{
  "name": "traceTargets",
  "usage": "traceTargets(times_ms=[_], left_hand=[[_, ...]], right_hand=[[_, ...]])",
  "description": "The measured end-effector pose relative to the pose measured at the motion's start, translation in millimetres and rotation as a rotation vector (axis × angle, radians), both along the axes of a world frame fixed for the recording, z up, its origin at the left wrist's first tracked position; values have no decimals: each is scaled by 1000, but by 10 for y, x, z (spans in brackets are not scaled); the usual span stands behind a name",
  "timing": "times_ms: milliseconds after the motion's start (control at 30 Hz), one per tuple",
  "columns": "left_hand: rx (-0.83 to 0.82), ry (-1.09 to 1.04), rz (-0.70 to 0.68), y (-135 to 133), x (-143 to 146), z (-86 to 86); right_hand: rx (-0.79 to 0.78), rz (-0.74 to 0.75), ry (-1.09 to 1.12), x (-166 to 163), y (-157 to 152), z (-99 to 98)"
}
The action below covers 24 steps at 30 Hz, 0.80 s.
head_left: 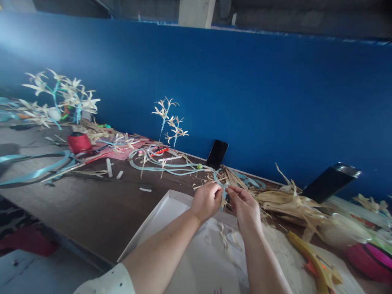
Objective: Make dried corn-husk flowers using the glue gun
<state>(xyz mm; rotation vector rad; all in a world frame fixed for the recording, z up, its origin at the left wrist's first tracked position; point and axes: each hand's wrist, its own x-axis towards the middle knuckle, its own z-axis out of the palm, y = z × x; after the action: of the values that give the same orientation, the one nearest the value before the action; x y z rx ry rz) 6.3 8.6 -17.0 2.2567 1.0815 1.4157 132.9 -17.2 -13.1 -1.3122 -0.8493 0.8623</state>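
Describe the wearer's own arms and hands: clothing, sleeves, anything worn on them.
Both hands are bare: the left hand and right hand show no gloves, rings, watch or bracelet. The left forearm is uncovered up to a cream-white sleeve with small dark dots at the bottom edge. The right forearm is uncovered to the frame's edge; no sleeve shows there.

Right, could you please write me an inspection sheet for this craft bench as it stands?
Surface: dark brown table, white tray below the hands.
Job's things: small husk piece with blue strip, dried husk pile.
Clutter: red spool, pale blue loops, yellow glue gun, phone, dark flask, husk flowers.
Hands: left hand and right hand both pinch the husk piece.
Cables: nothing seen.
Surroundings: blue wall behind the table.
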Motion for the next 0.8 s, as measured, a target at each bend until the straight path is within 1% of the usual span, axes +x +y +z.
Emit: traceTargets(times_ms=[133,300,567,800], left_hand=[[1,11,0,-1,1,-2],[14,27,6,-3,7,-8],[63,110,21,-5,3,-21],[112,187,2,-21,-5,0]], right_hand=[[6,-5,5,10,7,-19],[1,-6,-44,18,24,-45],[37,-95,2,48,-21,33],[-17,-104,-7,73,-52,60]])
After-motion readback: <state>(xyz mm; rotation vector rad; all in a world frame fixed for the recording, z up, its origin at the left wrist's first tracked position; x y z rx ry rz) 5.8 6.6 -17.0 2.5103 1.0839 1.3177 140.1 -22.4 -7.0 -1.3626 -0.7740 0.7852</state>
